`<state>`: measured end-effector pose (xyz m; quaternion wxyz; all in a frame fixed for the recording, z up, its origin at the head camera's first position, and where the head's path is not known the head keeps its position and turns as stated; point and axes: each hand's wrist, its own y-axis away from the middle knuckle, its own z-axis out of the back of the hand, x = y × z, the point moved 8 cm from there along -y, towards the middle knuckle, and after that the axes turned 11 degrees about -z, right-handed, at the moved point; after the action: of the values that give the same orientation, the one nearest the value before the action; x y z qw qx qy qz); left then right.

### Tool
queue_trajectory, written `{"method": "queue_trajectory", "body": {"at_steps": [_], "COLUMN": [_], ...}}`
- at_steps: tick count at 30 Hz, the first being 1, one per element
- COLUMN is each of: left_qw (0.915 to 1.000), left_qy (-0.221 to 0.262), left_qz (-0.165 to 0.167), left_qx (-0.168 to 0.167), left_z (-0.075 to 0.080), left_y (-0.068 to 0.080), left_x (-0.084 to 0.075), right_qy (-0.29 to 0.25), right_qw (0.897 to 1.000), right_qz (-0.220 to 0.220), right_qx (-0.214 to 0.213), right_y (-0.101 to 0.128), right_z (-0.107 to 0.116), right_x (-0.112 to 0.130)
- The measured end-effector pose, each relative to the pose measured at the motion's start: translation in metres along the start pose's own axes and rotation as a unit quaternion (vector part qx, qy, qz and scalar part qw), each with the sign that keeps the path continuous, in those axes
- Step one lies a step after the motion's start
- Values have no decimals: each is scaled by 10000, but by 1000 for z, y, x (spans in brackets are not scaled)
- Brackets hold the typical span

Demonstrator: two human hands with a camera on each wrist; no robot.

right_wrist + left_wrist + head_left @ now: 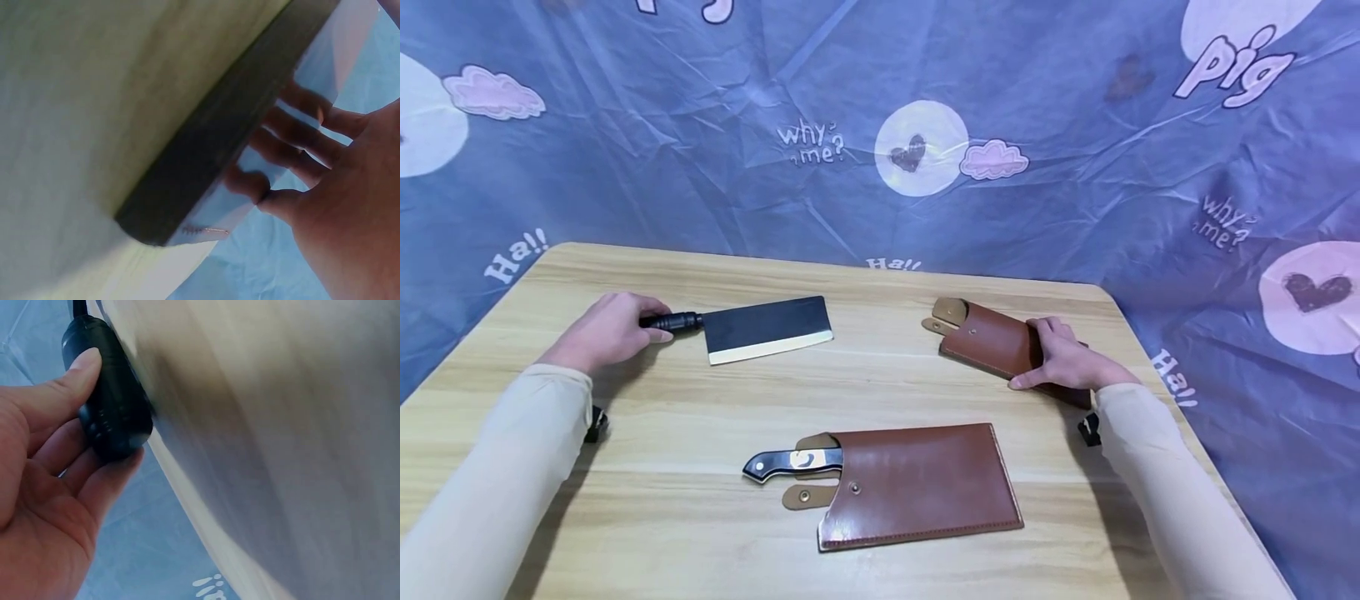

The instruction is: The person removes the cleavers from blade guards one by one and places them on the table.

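At the table's left, my left hand holds the black handle of a cleaver between thumb and fingers. The cleaver's dark blade, with a bright cutting edge, points right. In the left wrist view, the thumb and fingers pinch the end of the handle. My right hand spans a brown leather knife sheath near its right end, with the thumb at the near side and fingers at the far side. The right wrist view shows the fingers against the glossy sheath.
A second brown leather sheath lies at the front of the wooden table. A knife's black riveted handle sticks out of its left end. A blue printed cloth hangs behind the table.
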<state>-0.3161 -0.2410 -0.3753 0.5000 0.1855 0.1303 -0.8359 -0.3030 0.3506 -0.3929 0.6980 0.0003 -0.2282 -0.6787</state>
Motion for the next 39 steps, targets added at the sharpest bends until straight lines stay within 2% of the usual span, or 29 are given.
{"method": "queue_trajectory", "body": {"at_steps": [15, 21, 24, 27, 29, 31, 35, 39], "left_qw": [9999, 9999, 9998, 9999, 9999, 9988, 9933, 9872], "left_qy": [98, 112, 159, 27, -95, -101, 354, 1069], "left_qz": [22, -94, -4, 98, 54, -127, -393, -174], "left_qx": [-38, 0, 130, 124, -97, -461, -1025, -1172], "left_z": [-3, -4, -5, -5, -1, 2, 4, -2], "left_y": [7, 3, 4, 10, 15, 20, 30, 38], "left_x": [5, 1, -2, -12, -24, -39, -66, -80], "right_qy": [155, 234, 218, 112, 23, -36, -97, -128], "right_qw": [9999, 9997, 9997, 9997, 9988, 9971, 9930, 9888], "right_qz": [-16, -61, -2, 184, 397, 605, 959, 1258], "right_qx": [14, 83, 77, -72, -271, -453, -690, -792], "right_y": [-3, -4, 1, 12, 22, 33, 50, 64], "right_z": [-2, 2, 3, 6, 8, 11, 15, 12], "right_x": [4, 7, 10, 16, 24, 33, 52, 65]}}
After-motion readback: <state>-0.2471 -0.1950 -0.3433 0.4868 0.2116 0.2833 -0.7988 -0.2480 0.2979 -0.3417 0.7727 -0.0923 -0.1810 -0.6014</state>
